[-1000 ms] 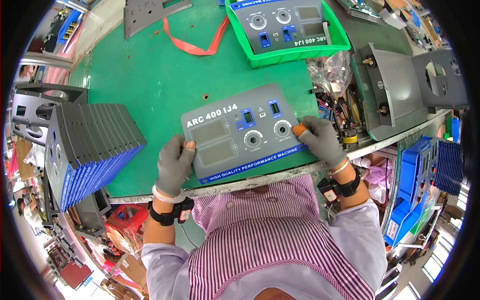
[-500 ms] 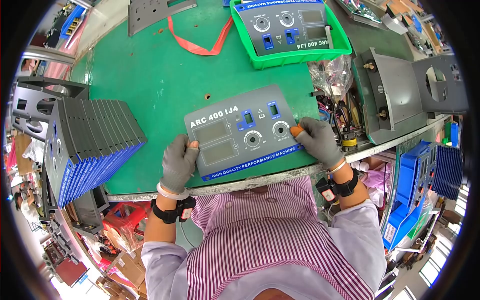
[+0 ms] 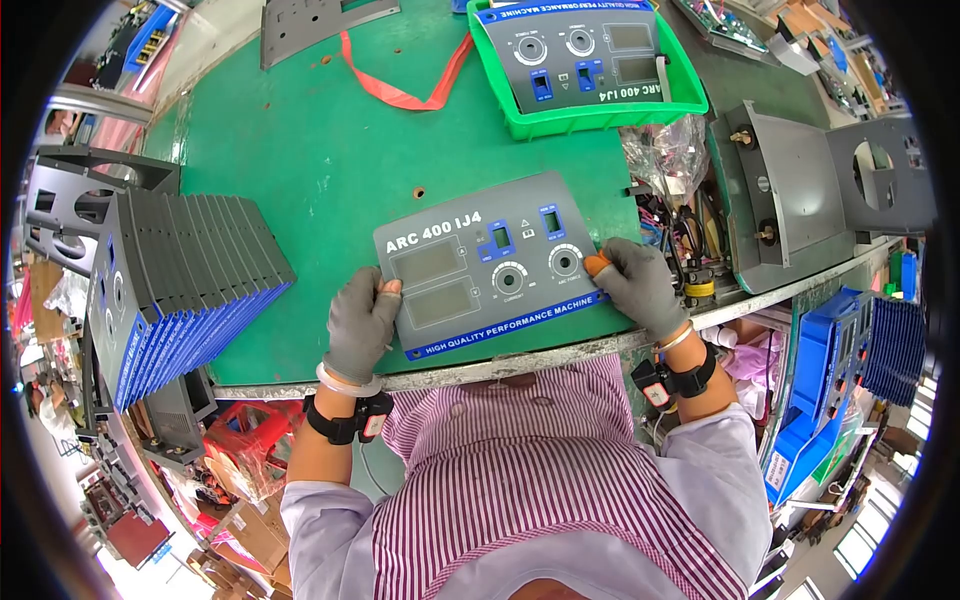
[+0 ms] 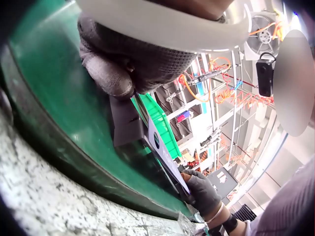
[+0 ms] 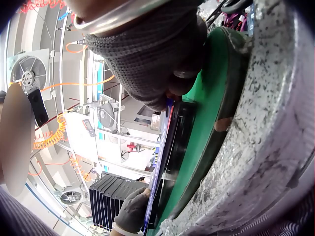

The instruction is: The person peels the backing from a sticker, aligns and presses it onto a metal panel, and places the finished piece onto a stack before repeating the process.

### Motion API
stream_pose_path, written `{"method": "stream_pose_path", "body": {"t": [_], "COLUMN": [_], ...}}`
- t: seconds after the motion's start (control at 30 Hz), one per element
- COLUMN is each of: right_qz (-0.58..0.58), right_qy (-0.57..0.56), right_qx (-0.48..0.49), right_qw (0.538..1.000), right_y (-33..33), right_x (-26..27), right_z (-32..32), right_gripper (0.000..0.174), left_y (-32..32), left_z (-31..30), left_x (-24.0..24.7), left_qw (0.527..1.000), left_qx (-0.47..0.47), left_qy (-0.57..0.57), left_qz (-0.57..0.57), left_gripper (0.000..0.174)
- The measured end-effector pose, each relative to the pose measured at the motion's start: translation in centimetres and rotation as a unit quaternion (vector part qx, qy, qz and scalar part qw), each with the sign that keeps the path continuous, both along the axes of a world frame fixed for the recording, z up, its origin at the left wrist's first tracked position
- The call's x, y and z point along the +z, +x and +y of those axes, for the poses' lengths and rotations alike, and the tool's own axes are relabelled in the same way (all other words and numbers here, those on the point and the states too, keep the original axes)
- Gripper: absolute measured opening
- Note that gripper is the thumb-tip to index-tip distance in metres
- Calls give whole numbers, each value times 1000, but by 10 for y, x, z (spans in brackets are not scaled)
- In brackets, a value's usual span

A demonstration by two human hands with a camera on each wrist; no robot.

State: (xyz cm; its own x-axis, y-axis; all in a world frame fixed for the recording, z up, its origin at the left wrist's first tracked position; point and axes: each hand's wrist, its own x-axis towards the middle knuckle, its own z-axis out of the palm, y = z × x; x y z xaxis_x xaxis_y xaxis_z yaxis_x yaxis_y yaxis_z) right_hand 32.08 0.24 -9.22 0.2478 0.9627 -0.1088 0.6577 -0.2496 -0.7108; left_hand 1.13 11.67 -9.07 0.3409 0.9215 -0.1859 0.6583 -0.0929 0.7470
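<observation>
A gray control panel marked "ARC 400 IJ4" is at the center of the head view, at the near edge of a green bench. Compared with one second earlier, the bench and its contents appear slightly farther right in the frame; the panel's place and angle on the bench are nearly the same, and both gloved hands keep their grip.

The panel's printed face is turned up. Its long axis runs left to right, rising toward the right of the frame. The title lettering lies along the far side; a blue strip borders the near side, its words reading upright for the wearer.

The left hand pinches the panel's left end, fingers curled. The right hand pinches the right end, its orange-tipped thumb at the edge. Whether the panel's underside touches the bench, I cannot tell.

A row of similar panels stands at the left of the frame. A green tray at the upper right bears another printed panel. A red band lies left of the tray.
</observation>
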Motion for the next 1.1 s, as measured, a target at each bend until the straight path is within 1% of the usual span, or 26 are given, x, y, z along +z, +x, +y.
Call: {"method": "stream_pose_path", "body": {"t": [0.13,0.33,0.63,0.73,0.83,0.93,1.1], "right_qz": [8,9,4,4,2,2,-1], "right_qy": [0,-6,0,9,16,12,3], "right_qx": [-5,-3,-5,-3,-4,-5,-2], "right_qw": [1000,1000,1000,1000,1000,1000,1000], "right_y": [-1,-1,-1,-1,-1,-1,0], "right_x": [1,1,0,-1,-2,-2,-2], "right_z": [0,0,-1,-1,-1,-2,-2], "right_gripper": [20,21,22,21,20,20,21], "left_y": [2,3,6,6,3,7,5], "left_z": [0,1,2,2,2,0,1], "left_x": [3,5,9,9,2,9,5], "left_qw": [1000,1000,999,999,1000,998,999], "left_qx": [9,3,7,9,-8,22,11], "left_qy": [-24,-20,-47,-45,-6,-58,-35], "left_qz": [5,20,6,6,17,-15,0], "left_gripper": [23,24,24,24,23,23,22]}}
